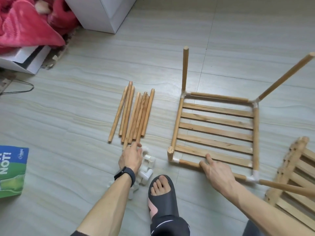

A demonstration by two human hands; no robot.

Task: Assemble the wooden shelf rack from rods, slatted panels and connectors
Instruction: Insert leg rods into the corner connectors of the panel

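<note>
A slatted wooden panel point(216, 130) lies on the floor, framed by rods joined with white corner connectors. Upright rods point(185, 68) rise from its corners. My right hand point(216, 169) grips the near frame rod, with the index finger stretched onto the nearest slat. Several loose rods point(134, 116) lie side by side to the left. My left hand point(131, 157) reaches over the near end of one of them, fingers extended. White connectors point(146, 167) are heaped just right of that hand. A second slatted panel point(296, 181) lies at the right edge.
My foot in a dark slipper point(162, 189) stands between the two arms. A green and blue box point(12, 171) lies at the left edge. A white cabinet point(105, 12), red blanket point(29, 21) and a white carton sit at the back left.
</note>
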